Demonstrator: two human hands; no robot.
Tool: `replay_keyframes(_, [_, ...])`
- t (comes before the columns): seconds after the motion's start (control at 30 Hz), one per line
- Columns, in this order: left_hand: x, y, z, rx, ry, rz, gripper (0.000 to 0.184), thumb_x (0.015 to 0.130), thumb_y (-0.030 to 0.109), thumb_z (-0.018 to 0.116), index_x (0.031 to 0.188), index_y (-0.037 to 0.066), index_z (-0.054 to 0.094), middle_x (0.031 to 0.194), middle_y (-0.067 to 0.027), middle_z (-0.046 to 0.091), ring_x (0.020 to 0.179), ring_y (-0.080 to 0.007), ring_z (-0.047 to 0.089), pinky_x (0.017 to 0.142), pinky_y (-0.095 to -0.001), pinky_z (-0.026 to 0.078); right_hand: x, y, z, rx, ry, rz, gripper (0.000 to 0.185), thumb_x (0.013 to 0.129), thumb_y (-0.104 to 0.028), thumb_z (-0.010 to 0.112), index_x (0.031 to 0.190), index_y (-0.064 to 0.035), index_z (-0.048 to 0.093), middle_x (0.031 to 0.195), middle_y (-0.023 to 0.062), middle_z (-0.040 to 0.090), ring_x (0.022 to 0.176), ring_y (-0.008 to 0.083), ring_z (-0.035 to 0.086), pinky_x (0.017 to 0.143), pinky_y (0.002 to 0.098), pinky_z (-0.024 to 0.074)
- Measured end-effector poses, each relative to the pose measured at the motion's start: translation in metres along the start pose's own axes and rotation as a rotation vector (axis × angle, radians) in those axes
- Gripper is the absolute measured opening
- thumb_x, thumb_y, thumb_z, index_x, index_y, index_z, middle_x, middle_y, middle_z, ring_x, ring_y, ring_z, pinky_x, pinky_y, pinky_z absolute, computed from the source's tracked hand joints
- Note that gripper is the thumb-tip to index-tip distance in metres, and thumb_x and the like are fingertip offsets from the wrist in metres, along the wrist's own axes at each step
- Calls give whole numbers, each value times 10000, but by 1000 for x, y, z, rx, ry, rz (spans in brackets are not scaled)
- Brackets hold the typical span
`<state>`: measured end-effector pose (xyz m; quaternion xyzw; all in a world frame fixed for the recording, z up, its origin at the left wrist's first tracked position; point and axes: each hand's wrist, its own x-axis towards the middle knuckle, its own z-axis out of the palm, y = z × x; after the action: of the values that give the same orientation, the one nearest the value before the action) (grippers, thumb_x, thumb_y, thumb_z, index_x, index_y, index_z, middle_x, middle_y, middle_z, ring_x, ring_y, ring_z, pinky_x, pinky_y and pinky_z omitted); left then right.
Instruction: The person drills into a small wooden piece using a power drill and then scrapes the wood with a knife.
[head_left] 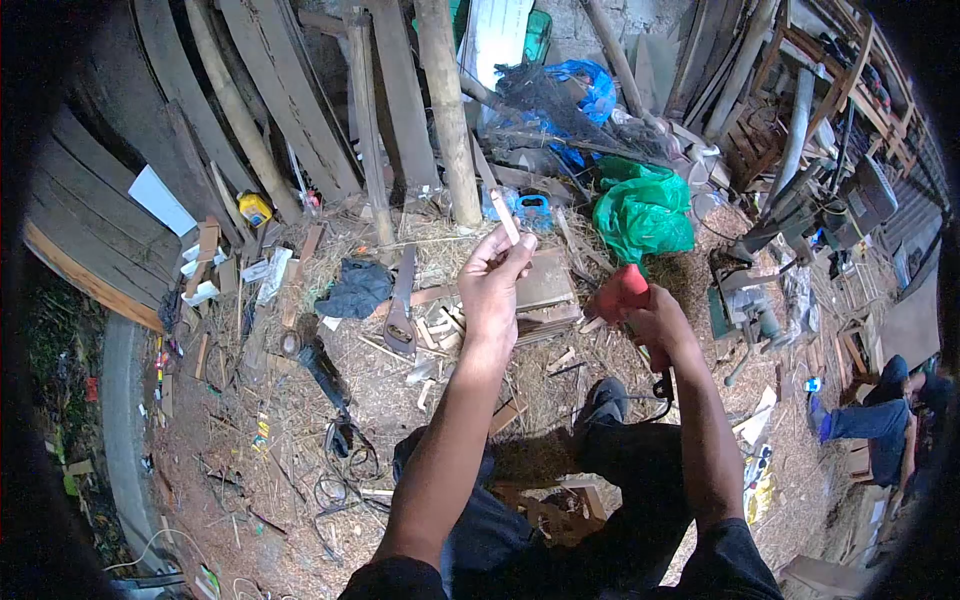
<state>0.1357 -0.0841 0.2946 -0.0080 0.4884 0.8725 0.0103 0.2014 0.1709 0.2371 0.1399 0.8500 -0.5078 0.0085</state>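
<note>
My left hand (492,285) is raised in front of me, thumb and fingers closed on a small, pale wooden stick (507,218) that points up and away. To its right, my right hand (662,325) is wrapped round a red-bodied tool (630,284); its exact kind is partly hidden by the hand. A dark curved part or cord (661,392) hangs below that hand. The stick and the red tool are apart. Beyond and below my hands lies a wooden board (545,278) with small wood offcuts (440,325) beside it.
A handsaw (401,300) and a dark cloth (357,289) lie left of the board. A corded power tool (325,380) is on the littered ground. Planks (290,95) lean at the back, near a green plastic bag (645,208). Another person's legs (870,415) show at right.
</note>
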Motion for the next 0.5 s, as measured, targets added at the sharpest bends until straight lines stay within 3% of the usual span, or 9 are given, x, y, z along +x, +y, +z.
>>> replay_keyframes(0.17, [-3,5,7,73,51,25,368,884,138,745,1219,17,652,888,30,667,758,-34,562,698,-211,432,6,-13,-11,83,-82,66,343,810,-147,697,1104,16,627,848,85,703,642,135,608,586,300,498])
replay_keyframes(0.27, [-3,4,7,87,51,30,356,892,140,735,1217,19,654,892,32,667,756,-28,556,698,-207,428,-15,-46,-11,29,79,11,378,805,-142,697,1134,28,618,918,114,706,739,180,640,672,331,520])
replay_keyframes(0.37, [0,0,1,81,34,44,318,907,166,725,1184,20,667,876,28,663,748,-32,558,696,-211,429,-1,-9,-6,26,106,-37,397,795,-140,702,1141,35,616,970,146,704,823,220,656,758,353,525])
replay_keyframes(0.5, [6,-8,-10,-43,18,-41,249,949,229,682,1115,43,691,872,20,657,743,-53,562,686,-223,437,-3,-9,-6,-85,67,-29,400,791,-136,702,1137,43,610,956,166,704,832,238,664,765,365,526])
